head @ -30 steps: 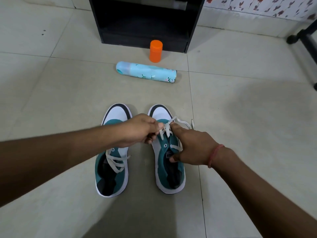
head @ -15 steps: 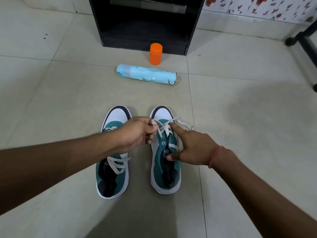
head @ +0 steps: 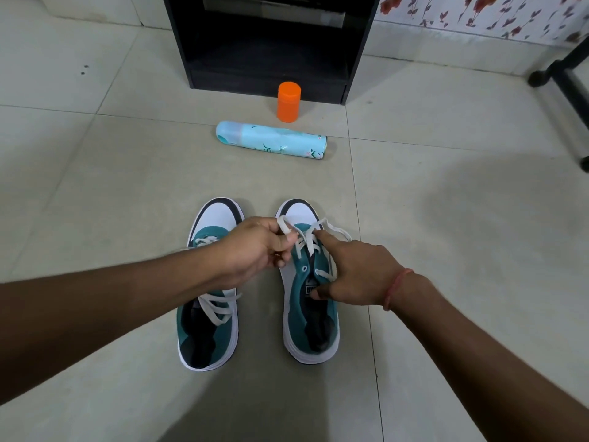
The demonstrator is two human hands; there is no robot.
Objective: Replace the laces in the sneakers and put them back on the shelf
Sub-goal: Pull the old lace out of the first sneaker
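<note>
**Down on the tiles, lacing the right-hand sneaker**

Below us we see a floor of large pale tiles, glossy enough to catch soft light and crossed by thin dark grout lines. Our own shadow spreads over the near tiles, and two small dark specks mark a tile at the far left. A black shelf unit stands on the floor at the top of the view, its lower compartment open and dark. Just before its base an orange cap stands upright, and nearer to us a pale blue spray can lies on its side. To the right, the wall carries a red floral pattern, and a black furniture leg reaches in from the edge.

Both sneakers sit side by side on the tiles, toes toward the shelf. The left sneaker is teal with a white toe, its lace threaded across; our forearm crosses over its middle. The right sneaker stands close beside it without touching.

Our left hand hovers over the gap between the shoes, fingers curled, pinching a white lace between thumb and fingers. Our right hand rests on the right sneaker: the forefinger points out and presses the crossing of the lace, the thumb touches the tongue near the label, and the other fingers are folded under. A red thread band circles that wrist.
</note>
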